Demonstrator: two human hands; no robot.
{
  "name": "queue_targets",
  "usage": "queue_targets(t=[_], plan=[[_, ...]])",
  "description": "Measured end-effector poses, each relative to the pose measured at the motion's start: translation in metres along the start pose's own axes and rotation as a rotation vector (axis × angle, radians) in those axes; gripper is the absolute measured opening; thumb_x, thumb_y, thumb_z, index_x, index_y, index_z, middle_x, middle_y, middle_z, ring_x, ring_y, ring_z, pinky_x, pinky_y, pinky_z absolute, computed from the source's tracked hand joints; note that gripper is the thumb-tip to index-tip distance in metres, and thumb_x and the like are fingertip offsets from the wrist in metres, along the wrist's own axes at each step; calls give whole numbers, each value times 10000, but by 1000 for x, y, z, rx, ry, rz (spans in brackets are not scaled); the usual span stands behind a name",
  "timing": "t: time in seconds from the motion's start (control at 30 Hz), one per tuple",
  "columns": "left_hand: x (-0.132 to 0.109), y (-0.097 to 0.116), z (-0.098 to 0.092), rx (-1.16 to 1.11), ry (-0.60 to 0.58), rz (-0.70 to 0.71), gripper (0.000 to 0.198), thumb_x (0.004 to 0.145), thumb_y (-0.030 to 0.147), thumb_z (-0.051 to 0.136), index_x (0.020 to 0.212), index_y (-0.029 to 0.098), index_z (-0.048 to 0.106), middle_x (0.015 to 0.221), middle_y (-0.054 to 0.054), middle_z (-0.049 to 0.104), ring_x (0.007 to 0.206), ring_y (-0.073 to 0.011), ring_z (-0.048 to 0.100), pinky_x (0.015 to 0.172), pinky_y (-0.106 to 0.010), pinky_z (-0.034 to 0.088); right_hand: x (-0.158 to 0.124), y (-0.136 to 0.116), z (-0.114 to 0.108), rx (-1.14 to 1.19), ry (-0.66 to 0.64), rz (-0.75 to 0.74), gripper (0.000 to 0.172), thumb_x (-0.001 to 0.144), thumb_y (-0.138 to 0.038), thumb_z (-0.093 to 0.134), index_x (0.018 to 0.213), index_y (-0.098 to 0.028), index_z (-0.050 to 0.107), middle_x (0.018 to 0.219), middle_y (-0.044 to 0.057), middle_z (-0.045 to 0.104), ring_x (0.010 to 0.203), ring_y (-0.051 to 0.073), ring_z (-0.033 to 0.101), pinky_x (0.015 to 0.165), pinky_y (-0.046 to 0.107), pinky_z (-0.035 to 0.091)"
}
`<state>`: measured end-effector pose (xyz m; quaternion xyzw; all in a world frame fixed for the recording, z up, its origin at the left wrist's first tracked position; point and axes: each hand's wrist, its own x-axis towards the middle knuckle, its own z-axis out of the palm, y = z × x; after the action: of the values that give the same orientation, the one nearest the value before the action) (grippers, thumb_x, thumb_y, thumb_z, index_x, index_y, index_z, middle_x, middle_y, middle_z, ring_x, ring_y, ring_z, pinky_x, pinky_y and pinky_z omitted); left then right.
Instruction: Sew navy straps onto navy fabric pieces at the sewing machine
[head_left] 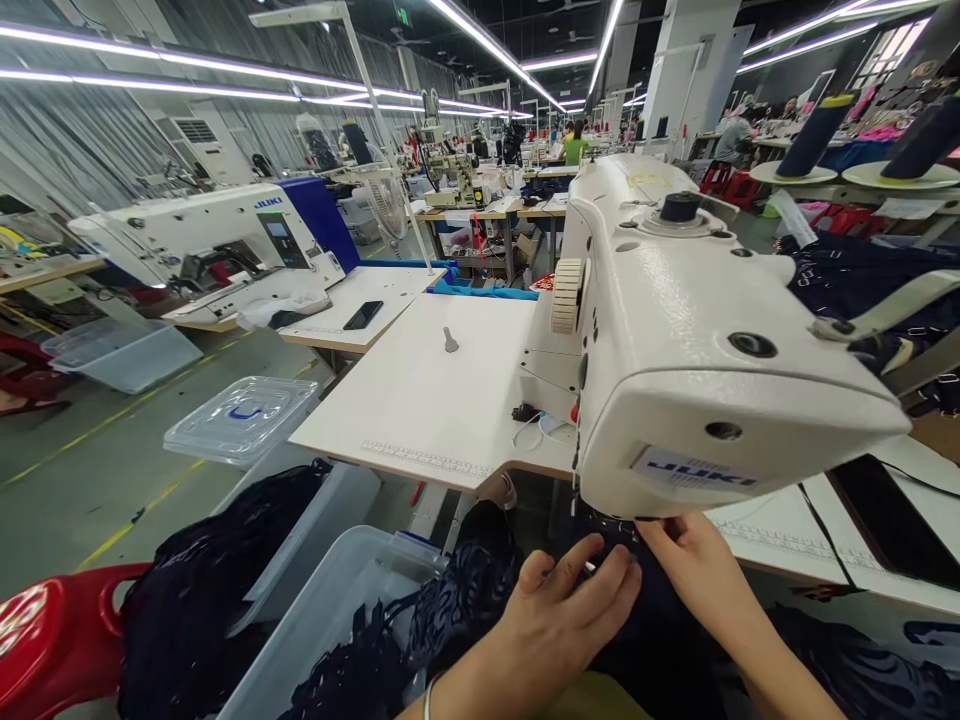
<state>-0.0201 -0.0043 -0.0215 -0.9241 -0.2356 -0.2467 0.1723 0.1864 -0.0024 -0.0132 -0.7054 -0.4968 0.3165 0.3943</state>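
Observation:
Dark navy cloth (651, 610) hangs over my lap and runs up under the head of a white sewing machine (675, 330). My left hand (566, 615) is bent over the cloth just below the machine head, with its little finger raised and its thumb hidden. A small pale spot shows between its fingers, too small to name. Right beside it, my right hand (694, 560) pinches the edge of the cloth close to the needle area. The machine head partly covers those fingertips. Small shiny bits show on the cloth between the hands.
The white sewing table (420, 390) carries a grey metal piece (450, 341). A phone (364, 315) lies on the table behind, and a dark device (896, 520) at right. Plastic bins (300, 610) with navy straps and a red stool (67, 630) stand at left.

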Motion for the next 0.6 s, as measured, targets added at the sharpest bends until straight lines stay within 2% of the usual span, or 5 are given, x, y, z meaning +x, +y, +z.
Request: queue_targets(t=[0.17,0.37,0.5,0.6], plan=[[4,-2,-3,-12,52,-6,407,926,127,505,1304,251,588,1425,53,492,1251,-176,480,924,-292,375,4,3,3,1,30,-48,220,801,-381,570,633,-240,573,518,-29,546,640,204,600,687,308,499],[7,-5,-8,-11,22,-10,418,916,144,539,1308,281,585,1396,65,526,1230,-167,504,905,-271,398,7,-3,5,-33,35,-87,235,815,-356,523,661,-221,637,515,-18,590,590,200,604,682,309,512],[10,-3,-2,8,28,-54,347,954,183,525,1279,277,604,1384,30,546,1249,-186,488,919,-298,340,14,-5,8,-32,24,-188,255,817,-331,488,746,-214,703,661,29,699,754,236,674,757,320,536],[13,0,3,8,56,-116,280,953,292,569,1222,254,640,1352,0,576,1247,-200,492,927,-312,315,23,-1,13,-147,111,-340,261,820,-290,477,772,-217,723,768,64,741,849,254,692,804,341,545]])
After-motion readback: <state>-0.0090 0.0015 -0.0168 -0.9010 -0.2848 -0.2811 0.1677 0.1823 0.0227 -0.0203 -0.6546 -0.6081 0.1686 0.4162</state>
